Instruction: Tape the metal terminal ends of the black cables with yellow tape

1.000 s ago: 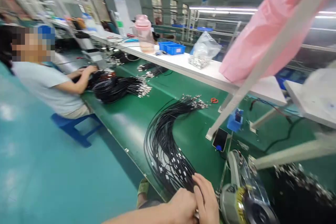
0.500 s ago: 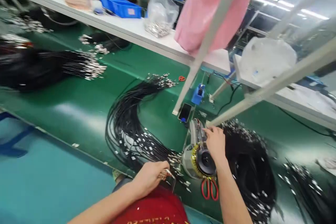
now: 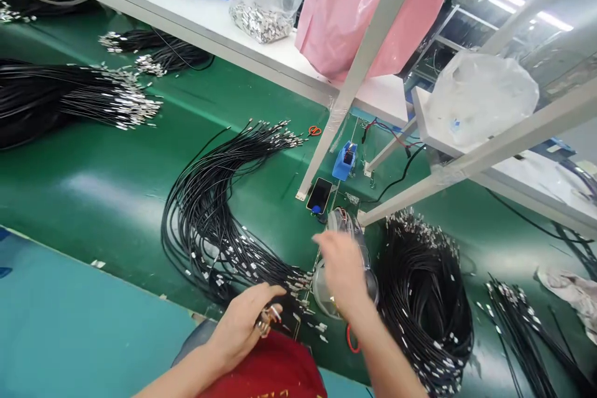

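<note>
Right, nearest in, the left hand (image 3: 242,323) pinches a few metal cable ends (image 3: 267,318) at the green worktop's (image 3: 107,186) front edge, the blurred right hand (image 3: 342,270) hovers open over the clear-topped device (image 3: 342,221), black cable bundle (image 3: 205,224) fanned beyond, phone (image 3: 319,194) farther back.

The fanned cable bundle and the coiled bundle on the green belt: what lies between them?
Head view: between the fanned cable bundle and the coiled bundle stands what looks like a clear tape dispenser, the blurred right hand over it.

Left hand (image 3: 246,324) pinches cable ends (image 3: 267,318); right hand (image 3: 342,270) hovers over a round device (image 3: 344,222).
</note>
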The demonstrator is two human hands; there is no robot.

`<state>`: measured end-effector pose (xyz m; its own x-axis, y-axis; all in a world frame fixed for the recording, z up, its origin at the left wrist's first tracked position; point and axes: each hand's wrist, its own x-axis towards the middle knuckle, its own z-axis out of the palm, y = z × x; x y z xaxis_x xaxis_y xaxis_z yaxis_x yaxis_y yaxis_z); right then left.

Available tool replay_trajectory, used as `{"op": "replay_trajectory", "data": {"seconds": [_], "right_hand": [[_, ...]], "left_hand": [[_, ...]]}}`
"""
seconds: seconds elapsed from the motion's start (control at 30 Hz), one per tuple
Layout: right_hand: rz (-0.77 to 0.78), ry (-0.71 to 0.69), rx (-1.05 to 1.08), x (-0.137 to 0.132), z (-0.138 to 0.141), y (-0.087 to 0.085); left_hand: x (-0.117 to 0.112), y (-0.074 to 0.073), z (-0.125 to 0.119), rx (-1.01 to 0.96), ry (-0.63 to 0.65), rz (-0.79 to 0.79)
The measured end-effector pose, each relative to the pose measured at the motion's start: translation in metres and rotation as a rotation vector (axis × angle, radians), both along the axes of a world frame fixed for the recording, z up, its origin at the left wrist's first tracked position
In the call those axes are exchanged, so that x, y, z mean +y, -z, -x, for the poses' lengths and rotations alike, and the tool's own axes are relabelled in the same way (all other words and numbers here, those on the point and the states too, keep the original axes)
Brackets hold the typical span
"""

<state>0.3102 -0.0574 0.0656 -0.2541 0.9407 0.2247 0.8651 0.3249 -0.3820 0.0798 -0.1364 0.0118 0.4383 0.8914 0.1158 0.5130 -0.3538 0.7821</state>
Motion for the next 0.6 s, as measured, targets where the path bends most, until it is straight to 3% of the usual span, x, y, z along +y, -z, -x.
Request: {"op": "replay_trajectory", "data": {"seconds": [0.07,0.1,0.17,0.23,0.37,0.6], "right_hand": [[0.226,-0.225,0.300,-0.030,0.041,0.013],[0.342,-0.270,0.452,-0.042,0.060,0.021],[0.478,-0.288,0.691,-0.059,0.091,0.037],[0.516,-0.196,0.823,-0.067,0.111,0.050],[0.431,0.006,0.832,-0.071,0.124,0.061],[0.175,0.027,0.745,-0.081,0.118,0.062]], "left_hand": [[0.003,-0.003,0.004,-0.098,-0.067,-0.065],[0.004,-0.005,0.006,-0.128,-0.085,-0.078],[0.006,-0.008,0.009,-0.142,-0.101,-0.082],[0.007,-0.009,0.012,-0.120,-0.129,-0.092],[0.007,-0.008,0.016,-0.125,-0.187,-0.130],[0.012,-0.004,0.016,-0.224,-0.056,-0.071]]}}
